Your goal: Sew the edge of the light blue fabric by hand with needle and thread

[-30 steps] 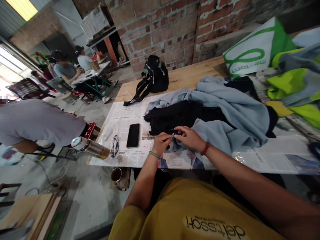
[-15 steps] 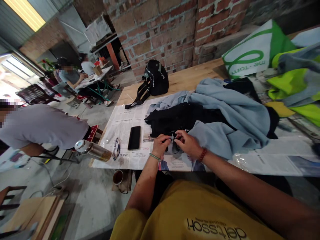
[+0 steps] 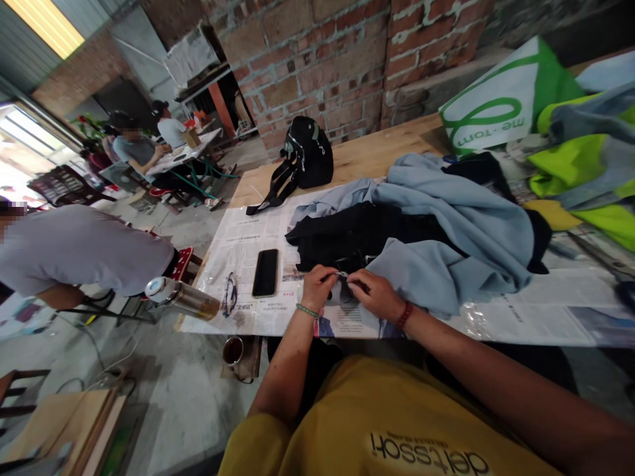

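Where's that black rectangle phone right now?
In the head view, the black rectangular phone lies left of centre on the white printed newspaper, between the clear cylindrical bottle and the person's bare left hand.

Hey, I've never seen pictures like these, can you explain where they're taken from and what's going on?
There's no machine here, just someone working with two bare hands. One camera, worn on that person's head, takes every picture, looking forward and down. The left hand and right hand pinch a small grayish piece, too small to make out clearly. Newspaper covers the near part of the wooden table. On it lie black cloth, gray cloth and a phone, with a bottle near the corner. A black bag sits farther back.
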`<state>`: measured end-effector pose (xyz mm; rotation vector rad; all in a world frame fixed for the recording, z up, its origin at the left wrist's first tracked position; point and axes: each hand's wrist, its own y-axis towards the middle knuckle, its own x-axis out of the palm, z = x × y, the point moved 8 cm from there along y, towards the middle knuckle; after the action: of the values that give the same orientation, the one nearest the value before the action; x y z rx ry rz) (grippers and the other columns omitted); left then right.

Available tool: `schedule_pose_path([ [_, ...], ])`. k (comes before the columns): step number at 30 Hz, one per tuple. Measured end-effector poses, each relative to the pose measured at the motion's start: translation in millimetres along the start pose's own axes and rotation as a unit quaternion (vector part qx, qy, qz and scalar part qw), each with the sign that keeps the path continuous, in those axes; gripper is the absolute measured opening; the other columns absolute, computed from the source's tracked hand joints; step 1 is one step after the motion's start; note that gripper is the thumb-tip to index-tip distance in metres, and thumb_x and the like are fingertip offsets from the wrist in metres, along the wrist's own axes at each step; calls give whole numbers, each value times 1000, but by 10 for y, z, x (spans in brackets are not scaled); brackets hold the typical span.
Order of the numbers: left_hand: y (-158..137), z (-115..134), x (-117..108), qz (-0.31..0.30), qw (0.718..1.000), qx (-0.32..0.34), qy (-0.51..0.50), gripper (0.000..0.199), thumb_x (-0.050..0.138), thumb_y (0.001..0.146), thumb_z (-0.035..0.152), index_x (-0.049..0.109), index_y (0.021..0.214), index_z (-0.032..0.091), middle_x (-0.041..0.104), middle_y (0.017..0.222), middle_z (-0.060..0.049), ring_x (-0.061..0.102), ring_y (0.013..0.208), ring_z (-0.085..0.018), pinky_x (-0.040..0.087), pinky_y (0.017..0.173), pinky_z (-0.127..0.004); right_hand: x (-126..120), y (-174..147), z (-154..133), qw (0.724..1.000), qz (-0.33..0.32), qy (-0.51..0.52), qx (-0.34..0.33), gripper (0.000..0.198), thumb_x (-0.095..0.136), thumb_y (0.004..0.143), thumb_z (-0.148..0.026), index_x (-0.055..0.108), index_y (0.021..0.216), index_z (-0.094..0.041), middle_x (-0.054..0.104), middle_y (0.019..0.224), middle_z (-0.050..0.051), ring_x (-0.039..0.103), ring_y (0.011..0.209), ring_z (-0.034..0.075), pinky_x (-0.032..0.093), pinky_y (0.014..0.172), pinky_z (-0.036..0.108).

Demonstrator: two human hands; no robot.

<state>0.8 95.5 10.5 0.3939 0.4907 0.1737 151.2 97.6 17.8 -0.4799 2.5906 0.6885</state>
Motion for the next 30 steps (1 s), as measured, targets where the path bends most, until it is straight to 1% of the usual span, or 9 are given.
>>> schedule_pose_path([
  [3, -7, 45, 9, -7, 1000, 25, -3, 9, 64, 78, 21, 72, 80, 18, 64, 73, -2, 57, 68, -12, 46, 63, -25, -105, 87, 134, 990, 55, 66, 110, 23, 48, 83, -33, 61, 96, -20, 63, 77, 3, 56, 59, 14, 47, 60, 28],
  [6, -14, 69, 35, -19, 999, 43, -7, 10, 65, 79, 24, 72, 80, 18, 63, 73, -3, 57, 67, -12, 46, 62, -25, -59, 203, 203, 979, 27, 112, 170, 30, 50, 81, -40, 63, 99, -19, 63, 82, 3, 54, 53, 12, 46, 54, 27],
  [10, -23, 68, 39, -20, 998, 54, -14, 11, 63, 80, 25, 71, 81, 19, 63, 74, -2, 57, 67, -11, 47, 63, -25, 39, 282, 196, 982, -20, 91, 163, 24, 54, 77, -38, 67, 84, -19, 64, 82, 3, 55, 57, 11, 46, 56, 26],
  [16, -27, 41, 32, -14, 999, 52, 3, 8, 64, 78, 19, 71, 81, 19, 63, 74, -2, 57, 66, -11, 47, 62, -24, 27, 232, 175, 991, 11, 54, 122, 12, 57, 69, -26, 66, 75, -19, 61, 75, 1, 53, 63, 12, 45, 60, 25],
  [19, -24, 39, 45, -14, 998, 54, 12, 11, 62, 77, 15, 72, 81, 20, 64, 74, -2, 57, 66, -11, 47, 62, -23, 21, 228, 128, 994, 9, 18, 103, 13, 59, 67, -22, 66, 77, -19, 61, 76, 2, 52, 62, 12, 44, 60, 25],
  [21, -23, 44, 51, -15, 998, 56, 16, 13, 62, 76, 13, 72, 81, 20, 64, 73, -1, 57, 65, -10, 47, 61, -23, 46, 225, 113, 993, -9, 29, 114, 15, 58, 71, -27, 66, 80, -19, 62, 75, 2, 52, 61, 12, 43, 59, 25],
  [24, -25, 64, 52, -16, 998, 64, 23, 12, 62, 74, 12, 71, 78, 19, 63, 71, -1, 55, 63, -10, 46, 60, -22, 101, 205, 147, 982, -40, 73, 168, 20, 53, 77, -36, 63, 80, -18, 61, 67, 0, 53, 56, 11, 42, 55, 24],
  [27, -32, 80, 47, -15, 997, 64, 34, 12, 63, 73, 11, 71, 78, 18, 62, 71, -1, 56, 64, -10, 46, 60, -22, 150, 164, 236, 965, -61, 104, 232, 18, 53, 77, -34, 62, 80, -19, 57, 60, -3, 47, 45, 9, 38, 48, 23],
  [30, -37, 90, 57, -22, 997, 54, 41, 12, 63, 73, 11, 71, 79, 19, 62, 72, -1, 56, 65, -11, 46, 61, -23, 143, 168, 265, 968, -57, 100, 223, 14, 57, 73, -30, 63, 78, -19, 58, 64, -2, 50, 49, 10, 40, 50, 23],
])
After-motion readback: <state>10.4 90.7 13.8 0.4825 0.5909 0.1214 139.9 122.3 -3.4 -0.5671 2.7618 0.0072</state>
